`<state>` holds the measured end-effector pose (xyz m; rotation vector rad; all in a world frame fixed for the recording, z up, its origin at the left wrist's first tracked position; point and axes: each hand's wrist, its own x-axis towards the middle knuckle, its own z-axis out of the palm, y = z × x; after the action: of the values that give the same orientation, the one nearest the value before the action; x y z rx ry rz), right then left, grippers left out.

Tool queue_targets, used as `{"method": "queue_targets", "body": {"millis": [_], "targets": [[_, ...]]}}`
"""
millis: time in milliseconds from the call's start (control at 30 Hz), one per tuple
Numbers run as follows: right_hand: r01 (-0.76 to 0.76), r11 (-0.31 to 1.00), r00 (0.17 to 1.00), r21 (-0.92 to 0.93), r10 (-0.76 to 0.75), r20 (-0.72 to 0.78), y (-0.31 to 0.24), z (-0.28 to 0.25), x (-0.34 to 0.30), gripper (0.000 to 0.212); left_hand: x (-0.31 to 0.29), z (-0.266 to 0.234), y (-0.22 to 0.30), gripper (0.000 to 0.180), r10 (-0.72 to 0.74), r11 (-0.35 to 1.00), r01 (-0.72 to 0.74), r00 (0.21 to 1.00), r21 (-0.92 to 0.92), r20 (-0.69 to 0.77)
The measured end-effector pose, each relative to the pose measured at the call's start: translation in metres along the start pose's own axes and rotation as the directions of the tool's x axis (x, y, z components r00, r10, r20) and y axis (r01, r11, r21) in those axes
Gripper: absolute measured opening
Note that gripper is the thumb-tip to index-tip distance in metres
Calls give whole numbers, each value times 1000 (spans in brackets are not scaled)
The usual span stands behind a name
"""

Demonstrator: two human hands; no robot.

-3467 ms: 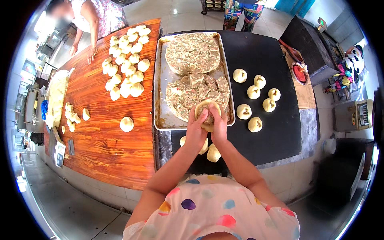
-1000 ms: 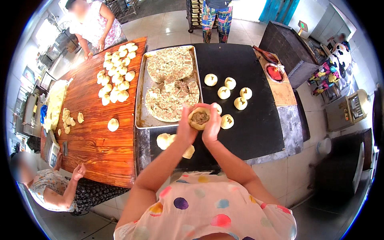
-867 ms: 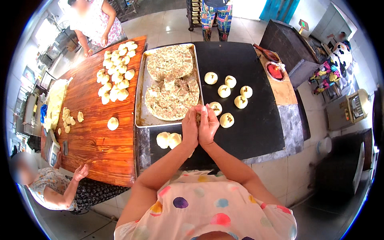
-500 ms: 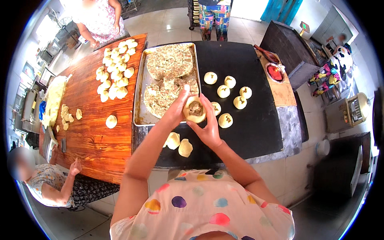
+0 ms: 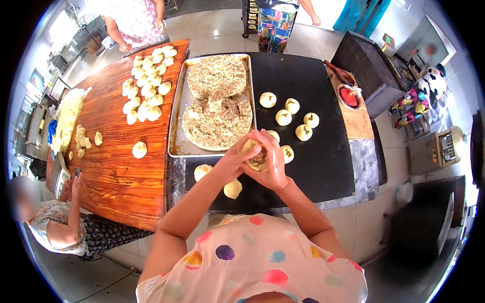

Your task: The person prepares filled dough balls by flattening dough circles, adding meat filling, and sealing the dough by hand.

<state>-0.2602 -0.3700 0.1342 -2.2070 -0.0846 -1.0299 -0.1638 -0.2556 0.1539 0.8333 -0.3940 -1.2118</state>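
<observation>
Both my hands meet over the near part of the black griddle (image 5: 323, 166), closed around one filled dough piece (image 5: 256, 158) with brown meat showing at its top. My left hand (image 5: 236, 157) pinches its left side and my right hand (image 5: 271, 161) cups it from the right and below. Just beyond my hands lies a metal tray (image 5: 177, 108) holding two big rounds of minced filling (image 5: 217, 106). Several shaped buns (image 5: 289, 117) rest on the griddle to the right. Two flat dough discs (image 5: 217, 181) lie under my left forearm.
A wooden table (image 5: 116, 171) on the left carries several dough balls (image 5: 146, 98) and a dough mass (image 5: 66, 121). One person sits at its near left corner, another stands at its far end. A small red bowl (image 5: 349, 96) sits on a board at right.
My hands have kept turning and pinching the filled dough above the griddle, closing its rim around the meat. The view shifted slightly; the seated person stays at the lower left.
</observation>
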Motion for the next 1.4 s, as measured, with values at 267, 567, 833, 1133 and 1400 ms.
{"method": "queue_targets", "body": {"millis": [267,567,833,1133,1400], "targets": [[55,997,998,62,-55,5,-8,-25,8,86,3,14,6,45,0,869,-31,998,495,62],[-172,982,985,72,174,-15,-24,-22,0,85,3,13,13,50,-93,771,19,992,636,83],[-191,950,925,248,258,-277,-22,-17,2,33,3,24,-27,54,398,673,-322,917,666,41],[-64,983,995,170,76,-67,-33,-23,11,79,-7,24,-1,89,149,944,-184,979,275,141],[-194,888,904,416,327,-276,-43,-11,12,17,-8,21,4,75,124,924,-105,992,-367,28]]}}
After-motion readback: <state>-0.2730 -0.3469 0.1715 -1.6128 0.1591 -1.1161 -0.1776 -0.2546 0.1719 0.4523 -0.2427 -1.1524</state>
